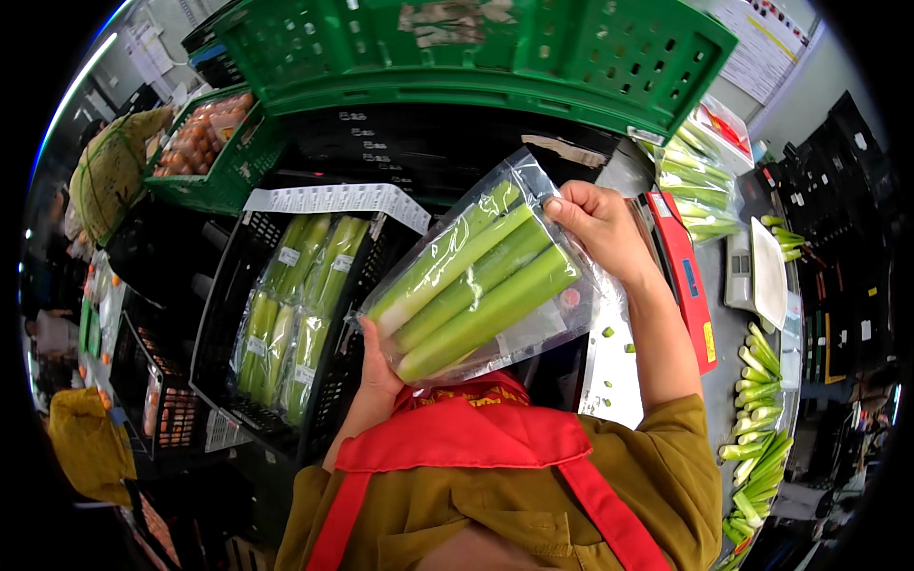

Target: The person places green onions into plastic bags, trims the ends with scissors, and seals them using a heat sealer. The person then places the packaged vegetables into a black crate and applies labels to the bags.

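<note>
A clear plastic bag of leeks (pixel 476 276) is held tilted in front of my chest, with several thick pale-green stalks inside. My left hand (pixel 379 366) grips its lower left end, mostly behind the plastic. At the upper right end my right hand (pixel 600 224) pinches the bag's edge, thumb on top and the other fingers partly hidden. Left of the bag stands a black crate (pixel 211 314) containing several labelled bags of leeks (pixel 295 324). A strip of white labels (pixel 343 197) lies across the crate's far edge.
A red elongated machine (pixel 684 276) and a white scale (pixel 762 271) stand to the right. Loose leeks (pixel 757 409) line the counter; more bagged leeks (pixel 700 186) lie farther back. A large green crate (pixel 476 81) rises ahead. People in olive clothing (pixel 90 443) are at far left.
</note>
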### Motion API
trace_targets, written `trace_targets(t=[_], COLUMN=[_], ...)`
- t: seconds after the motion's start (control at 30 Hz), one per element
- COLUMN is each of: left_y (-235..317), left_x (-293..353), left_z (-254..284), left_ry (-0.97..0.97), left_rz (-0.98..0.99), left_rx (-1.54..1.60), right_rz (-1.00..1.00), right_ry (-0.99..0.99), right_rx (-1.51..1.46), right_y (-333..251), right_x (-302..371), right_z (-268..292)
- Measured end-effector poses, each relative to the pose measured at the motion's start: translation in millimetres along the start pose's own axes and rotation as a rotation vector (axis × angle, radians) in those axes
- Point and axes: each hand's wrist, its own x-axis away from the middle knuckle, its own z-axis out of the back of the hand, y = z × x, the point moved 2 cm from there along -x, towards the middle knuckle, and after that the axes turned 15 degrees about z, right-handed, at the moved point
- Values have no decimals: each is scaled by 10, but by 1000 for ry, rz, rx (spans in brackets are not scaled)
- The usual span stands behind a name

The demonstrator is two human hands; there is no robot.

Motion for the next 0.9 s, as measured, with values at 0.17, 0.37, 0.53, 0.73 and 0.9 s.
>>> trace_targets(t=[0.17,0.37,0.53,0.73,0.9], left_y=[294,568,844,1370,1558], left_x=[376,633,693,1427,2414], left_z=[21,-28,333,849,1521], left_ry=[-68,-102,-7,486,852], left_rz=[-9,-90,-265,-459,-716], left_rx=[-9,278,108,-299,-302], right_rz=[68,209,553,669,572], right_ry=[-113,-128,-108,-158,-66], right_rx=[11,-98,492,385,-76], right_y=[-287,-799,-787,-996,-1365], right_x=[-131,-359,-990,-1691,-1426], right_z=[-316,-647,-645,-1167,-2145])
